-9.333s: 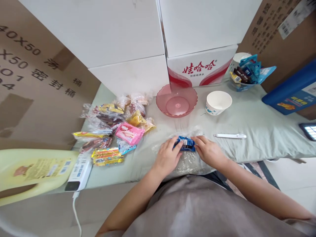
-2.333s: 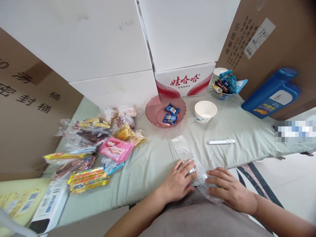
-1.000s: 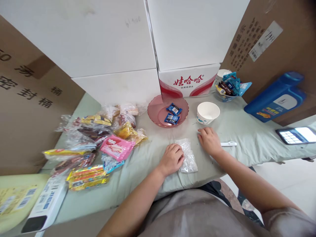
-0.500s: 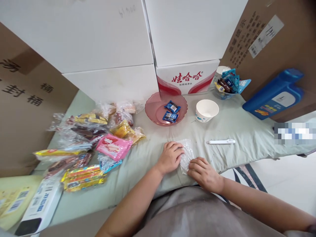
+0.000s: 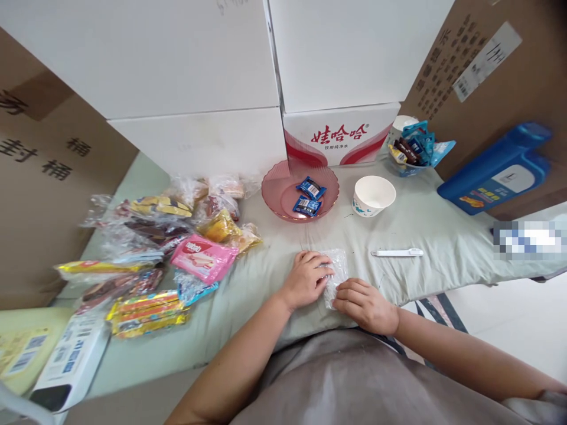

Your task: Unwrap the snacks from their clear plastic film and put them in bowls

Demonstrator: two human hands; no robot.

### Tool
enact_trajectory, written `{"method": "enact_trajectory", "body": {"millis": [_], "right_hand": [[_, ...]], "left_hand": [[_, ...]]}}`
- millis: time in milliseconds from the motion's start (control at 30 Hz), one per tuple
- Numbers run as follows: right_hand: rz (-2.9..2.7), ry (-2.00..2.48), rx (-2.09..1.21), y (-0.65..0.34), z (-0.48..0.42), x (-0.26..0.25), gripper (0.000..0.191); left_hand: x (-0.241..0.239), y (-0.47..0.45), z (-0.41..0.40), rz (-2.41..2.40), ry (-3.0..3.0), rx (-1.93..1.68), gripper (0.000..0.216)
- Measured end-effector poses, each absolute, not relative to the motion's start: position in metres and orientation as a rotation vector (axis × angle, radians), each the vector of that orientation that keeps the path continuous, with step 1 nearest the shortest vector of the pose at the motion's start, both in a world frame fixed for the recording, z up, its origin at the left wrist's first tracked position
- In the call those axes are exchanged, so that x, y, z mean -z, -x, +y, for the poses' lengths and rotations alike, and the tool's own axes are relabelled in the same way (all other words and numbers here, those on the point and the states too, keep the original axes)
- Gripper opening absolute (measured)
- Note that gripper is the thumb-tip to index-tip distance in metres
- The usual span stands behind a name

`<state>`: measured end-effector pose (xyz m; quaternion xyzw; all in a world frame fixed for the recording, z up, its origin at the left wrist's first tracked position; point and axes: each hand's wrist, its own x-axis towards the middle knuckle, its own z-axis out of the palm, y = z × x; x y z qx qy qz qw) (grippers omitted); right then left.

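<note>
A small folded piece of clear bubble wrap [image 5: 335, 270] lies on the pale green cloth surface in front of me. My left hand [image 5: 309, 277] is closed on its left side, fingers bent over the upper part. At its lower right edge, my right hand [image 5: 364, 304] holds it with curled fingers; the thumb is hidden. Beyond the wrap stands a pink glass bowl [image 5: 273, 195] with two blue-wrapped snacks [image 5: 310, 188] in it. A white paper cup [image 5: 374, 196] sits right of the bowl. Between cup and right hand lies a white utility knife [image 5: 397, 252].
Packaged snacks [image 5: 204, 258] are heaped on the left, beside a white box [image 5: 73, 360] and a pale yellow container [image 5: 26, 345]. White cartons [image 5: 339, 139] wall the back. On the right are a bowl of small packets [image 5: 410, 168] and a leaning blue bottle [image 5: 496, 171].
The camera view has shifted slightly. Both hands stay on the bubble wrap, and the right hand has moved a little to the left and up along its edge.
</note>
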<state>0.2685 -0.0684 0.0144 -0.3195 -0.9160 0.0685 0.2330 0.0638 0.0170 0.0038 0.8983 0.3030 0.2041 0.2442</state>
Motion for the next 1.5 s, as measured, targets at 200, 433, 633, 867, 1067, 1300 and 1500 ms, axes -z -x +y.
{"method": "enact_trajectory", "body": {"millis": [200,433,633,867,1067,1300,1500], "right_hand": [[-2.615,1.200,-0.145,-0.268,-0.011,-0.033,0.032],[-2.593,1.640,-0.181,-0.255,0.023,-0.012,0.028],[-2.558,1.629,-0.163,-0.256,0.021,-0.007,0.030],[-2.370,1.427,-0.030,-0.264,0.009,-0.016,0.023],[-2.535,1.315,-0.172,-0.255,-0.019,-0.003,0.023],[-2.296,1.441,-0.108,-0.317,0.048,-0.065,0.026],[-2.180,2.300,-0.416,-0.348,0.143,-0.098,0.021]], "left_hand": [[0.003,-0.059,0.020,0.866,-2.371,-0.646,0.072],[0.009,-0.058,0.020,0.878,-2.340,-0.795,0.063],[0.009,-0.067,0.017,1.099,-2.370,-0.774,0.018],[0.016,-0.073,0.014,1.189,-2.364,-0.811,0.027],[0.019,-0.068,0.015,1.200,-2.338,-0.884,0.046],[0.019,-0.066,0.016,1.134,-2.288,-0.891,0.043],[0.007,-0.069,0.017,1.149,-2.280,-0.781,0.037]]}}
